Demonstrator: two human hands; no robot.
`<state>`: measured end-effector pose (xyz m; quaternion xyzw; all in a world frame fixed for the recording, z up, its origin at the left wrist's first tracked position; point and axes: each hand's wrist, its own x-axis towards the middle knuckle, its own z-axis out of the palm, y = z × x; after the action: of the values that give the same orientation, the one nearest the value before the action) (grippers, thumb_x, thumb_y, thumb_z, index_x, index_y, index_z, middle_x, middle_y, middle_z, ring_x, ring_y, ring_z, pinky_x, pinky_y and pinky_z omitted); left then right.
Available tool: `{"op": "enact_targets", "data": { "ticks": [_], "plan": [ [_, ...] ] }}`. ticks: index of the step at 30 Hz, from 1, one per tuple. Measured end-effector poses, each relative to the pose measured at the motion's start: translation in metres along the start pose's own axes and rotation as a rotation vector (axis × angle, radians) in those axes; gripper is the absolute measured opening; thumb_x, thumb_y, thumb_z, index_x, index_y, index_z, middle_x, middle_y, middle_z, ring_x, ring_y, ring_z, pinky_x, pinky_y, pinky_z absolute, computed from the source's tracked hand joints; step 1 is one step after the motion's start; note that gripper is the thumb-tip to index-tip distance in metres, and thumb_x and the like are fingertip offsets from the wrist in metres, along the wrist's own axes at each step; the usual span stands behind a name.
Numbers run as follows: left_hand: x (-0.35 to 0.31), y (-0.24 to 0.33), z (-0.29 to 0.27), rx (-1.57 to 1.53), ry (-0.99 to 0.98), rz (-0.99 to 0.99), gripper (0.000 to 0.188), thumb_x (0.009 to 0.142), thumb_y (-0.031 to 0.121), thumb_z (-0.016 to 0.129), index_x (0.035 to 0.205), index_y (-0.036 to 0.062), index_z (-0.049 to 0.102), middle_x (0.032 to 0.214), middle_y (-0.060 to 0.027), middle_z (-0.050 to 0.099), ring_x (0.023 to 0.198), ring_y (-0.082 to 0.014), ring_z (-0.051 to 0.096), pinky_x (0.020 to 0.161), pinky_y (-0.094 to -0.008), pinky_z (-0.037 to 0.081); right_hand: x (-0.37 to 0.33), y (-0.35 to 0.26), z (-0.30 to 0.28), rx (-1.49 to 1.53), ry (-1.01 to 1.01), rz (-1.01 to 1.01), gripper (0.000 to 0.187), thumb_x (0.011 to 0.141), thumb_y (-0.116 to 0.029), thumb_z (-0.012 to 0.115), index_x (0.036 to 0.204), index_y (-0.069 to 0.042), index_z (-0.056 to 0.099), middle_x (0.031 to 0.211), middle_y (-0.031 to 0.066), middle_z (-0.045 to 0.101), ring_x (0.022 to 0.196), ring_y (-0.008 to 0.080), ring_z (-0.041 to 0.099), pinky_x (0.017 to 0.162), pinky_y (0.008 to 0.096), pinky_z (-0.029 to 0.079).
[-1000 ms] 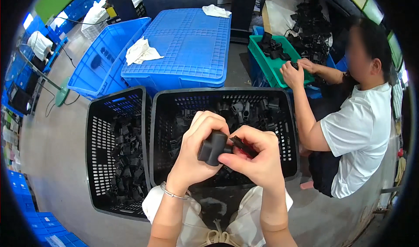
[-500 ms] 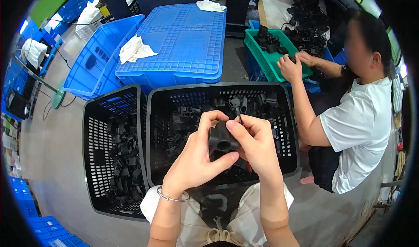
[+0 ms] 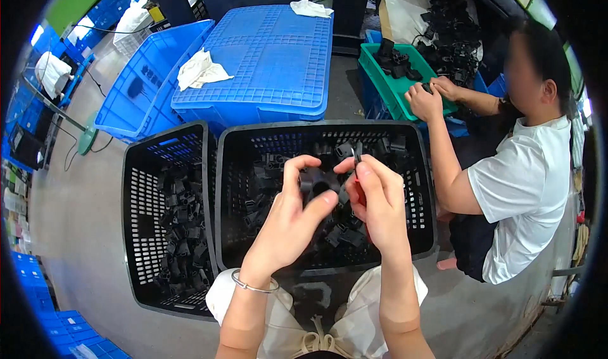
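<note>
One black part (image 3: 309,183) is over a crate, by the left hand (image 3: 278,229), whose thumb and forefinger spread wide; contact is unclear. The right hand (image 3: 383,202) grips one red tool (image 3: 361,193). Two black crates (image 3: 304,124) stand below; two cloths (image 3: 204,72) lie beyond.

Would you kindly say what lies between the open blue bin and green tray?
In the head view, a covered blue bin and some grey floor.

R hand (image 3: 383,210) holds red tool (image 3: 361,194), L hand (image 3: 285,216) spread nr blk part (image 3: 309,183), both over crate (image 3: 316,124) w/ blk pcs (image 3: 342,235).
</note>
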<state>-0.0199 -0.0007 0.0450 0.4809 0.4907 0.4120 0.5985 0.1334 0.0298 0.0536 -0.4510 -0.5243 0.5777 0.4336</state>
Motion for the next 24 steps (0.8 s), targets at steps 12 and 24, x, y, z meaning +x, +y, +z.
{"op": "enact_targets", "data": {
  "ticks": [12,24],
  "plan": [
    [0.001,-0.002,0.011,-0.002,0.145,0.312,0.051,0.098,0.035,0.04,0.139,0.0109,0.019,0.11,-0.0073,0.047,0.084,-0.0108,0.041,0.074,-0.0245,0.032,-0.012,-0.009,0.021,-0.47,0.173,-0.456,0.03,0.088,-0.003,0.055,0.118,0.001,0.061,0.086,0.0128,0.067,0.071,0.0092,0.058,0.062,0.0224,0.045],
    [0.006,-0.012,0.017,0.076,0.2,0.402,0.051,0.097,0.028,0.048,0.133,0.0052,0.019,0.108,-0.0124,0.047,0.096,-0.0186,0.049,0.088,-0.032,0.039,-0.01,-0.004,0.022,-0.547,0.239,-0.488,0.035,0.087,-0.001,0.054,0.121,-0.002,0.059,0.066,0.0091,0.053,0.055,0.0129,0.045,0.052,0.0268,0.038]
  ]
}}
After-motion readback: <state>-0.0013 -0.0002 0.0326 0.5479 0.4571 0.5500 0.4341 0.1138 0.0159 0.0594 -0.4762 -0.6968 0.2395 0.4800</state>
